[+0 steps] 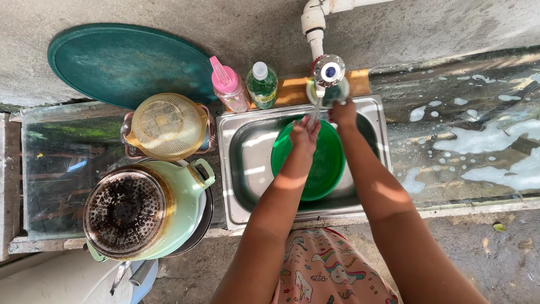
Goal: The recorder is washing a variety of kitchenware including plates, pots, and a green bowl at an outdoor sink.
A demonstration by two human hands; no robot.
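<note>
The left hand (305, 133) is held under the thin stream of water that falls from the round chrome tap (329, 71), above the far edge of the round green plastic basin (315, 169). Its fingers are curled together, and I cannot tell if they grip something. The right hand (343, 112) is just beside the left hand, directly below the tap, and it closes around a clear glass (328, 93) that stands under the tap. The green basin lies inside the rectangular steel sink (242, 163) and fills most of its middle.

Behind the sink, against the concrete wall, stand a pink spray bottle (228, 84) and a green liquid bottle with a white cap (262, 84), just beside each other. To the left of the sink, a pale green metal pot (169, 197) lies on its side on top of plates, showing its burnt black bottom (124, 211). Behind this pot, a yellow plastic strainer (167, 125) sits in a pink basket. A large round teal tray (129, 62) leans on the wall behind the strainer. To the right of the sink, the wet glass tabletop (467, 146) carries patches of white foam. A white pipe (315, 25) comes down to the tap.
</note>
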